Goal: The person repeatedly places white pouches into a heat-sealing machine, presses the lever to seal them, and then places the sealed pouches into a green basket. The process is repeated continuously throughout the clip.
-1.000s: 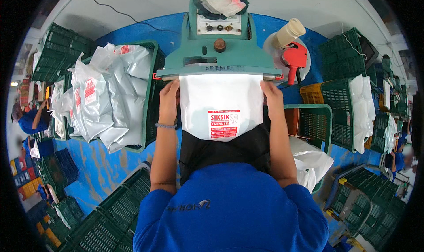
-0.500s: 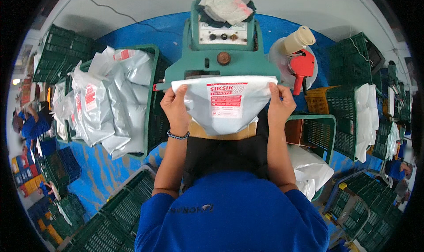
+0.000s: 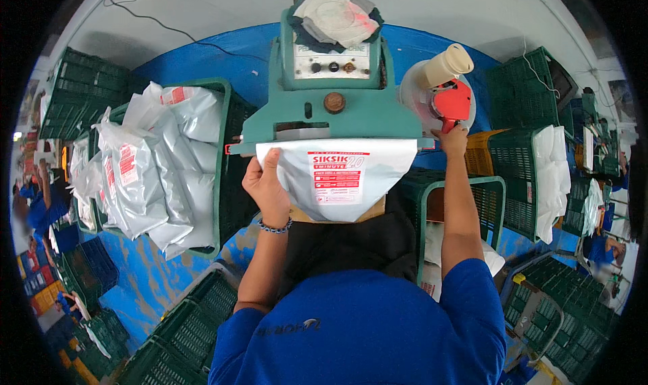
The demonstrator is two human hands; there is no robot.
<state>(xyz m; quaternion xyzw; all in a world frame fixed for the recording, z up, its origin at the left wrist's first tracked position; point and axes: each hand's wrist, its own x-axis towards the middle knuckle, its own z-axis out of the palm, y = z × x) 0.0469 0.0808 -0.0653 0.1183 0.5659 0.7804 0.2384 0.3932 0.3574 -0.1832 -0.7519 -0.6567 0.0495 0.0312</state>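
A white plastic bag (image 3: 378,172) with red print hangs with its top edge along the front of a green sealing machine (image 3: 388,118). My left hand (image 3: 268,190) pinches the bag near its upper left corner, thumb on the front. My right hand (image 3: 452,140) is off the bag, closed around the handle of a red tool (image 3: 451,103). That tool lies on a round whitish tub (image 3: 415,91), beside a cream-coloured cylinder (image 3: 445,66). The tool's exact kind cannot be made out.
Filled silvery bags (image 3: 158,175) heap up in a green crate (image 3: 226,94) on the left. Crumpled cloths (image 3: 337,17) top the machine. Another green crate (image 3: 498,189) holding white bags stands at lower right, with a yellow crate (image 3: 478,157) behind it. A cable (image 3: 182,30) runs along the wall.
My right hand has let go of the bag's right corner and moved right to the red tool's handle. My left hand keeps its pinch on the bag. The view has shifted slightly.
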